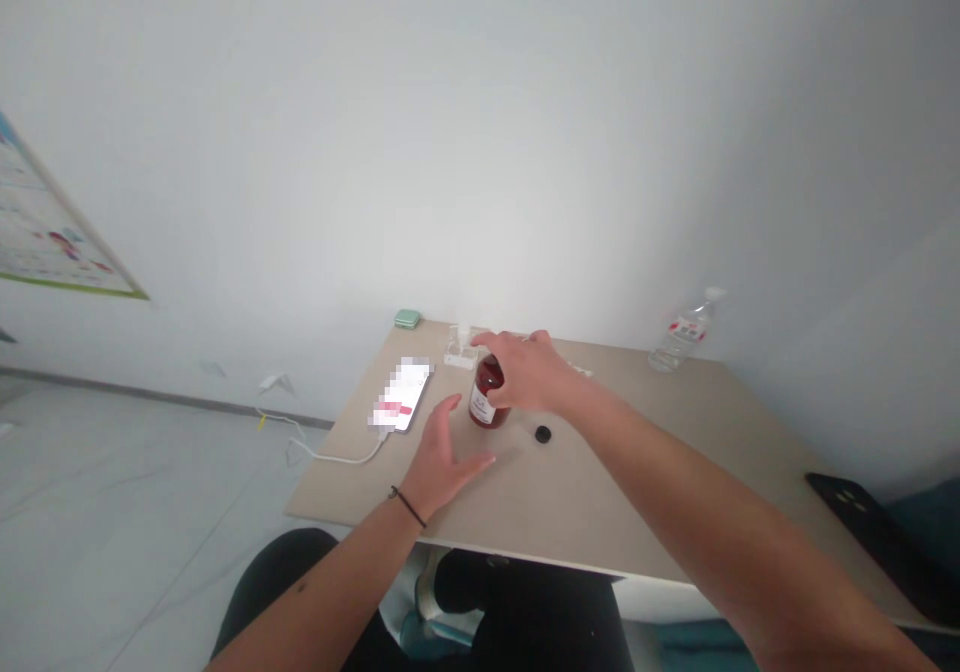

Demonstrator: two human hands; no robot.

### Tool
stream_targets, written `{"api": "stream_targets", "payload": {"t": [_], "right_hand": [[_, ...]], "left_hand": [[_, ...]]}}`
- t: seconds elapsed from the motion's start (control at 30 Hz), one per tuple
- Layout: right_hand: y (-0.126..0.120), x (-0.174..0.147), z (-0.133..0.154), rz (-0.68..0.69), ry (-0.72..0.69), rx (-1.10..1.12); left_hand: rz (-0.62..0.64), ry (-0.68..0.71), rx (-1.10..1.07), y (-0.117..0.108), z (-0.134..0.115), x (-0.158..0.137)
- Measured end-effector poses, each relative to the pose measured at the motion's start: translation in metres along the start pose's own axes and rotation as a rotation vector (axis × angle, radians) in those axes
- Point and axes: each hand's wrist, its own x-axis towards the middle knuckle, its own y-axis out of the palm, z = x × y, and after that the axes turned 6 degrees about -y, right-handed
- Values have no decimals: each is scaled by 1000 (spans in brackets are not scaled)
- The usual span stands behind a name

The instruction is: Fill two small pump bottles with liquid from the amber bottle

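The head camera shows a dark red bottle (484,384) on the tan table (540,512), just to the right of the phone (405,397). The bottle is round and shiny, and the red is so deep that it looks almost brown near the top. A white label (481,409) wraps its front, with little dark marks that are too small to read. The right hand (531,370) bends over the top of the bottle, with its thumb in front of the side. It hides the bottle's top, and I cannot tell if it is squeezing. The left hand (439,462) holds nothing; its fingers are spread wide, to the right of the phone and nearer the person. A small, round black piece (543,434) lies farther right of the phone, past the red bottle. Behind the phone sits a little green case (407,319), and behind it to the right is a clear and white thing (460,360). A clear bottle (679,340) with a red and white label is well off to the phone's right.
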Motion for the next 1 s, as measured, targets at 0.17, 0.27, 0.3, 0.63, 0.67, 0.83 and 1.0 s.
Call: {"api": "stream_targets", "payload": {"t": [0.17, 0.27, 0.3, 0.63, 0.67, 0.83, 1.0], "right_hand": [[1, -15, 44, -47, -136, 144], [3, -24, 40, -124, -173, 220], [6, -29, 30, -176, -159, 249], [92, -123, -152, -235, 296, 123], [99, -128, -157, -210, 333, 131], [111, -125, -153, -143, 507, 224], [86, -105, -115, -282, 474, 769]], "left_hand": [[31, -17, -263, -9, -11, 3], [10, -51, -223, -13, -18, 3], [4, -72, -194, -14, -20, 2], [155, -163, -124, -11, -31, 19], [193, -160, -126, -10, -34, 26], [266, -104, -171, 3, -39, 53], [215, -72, -204, 13, -25, 47]]}}
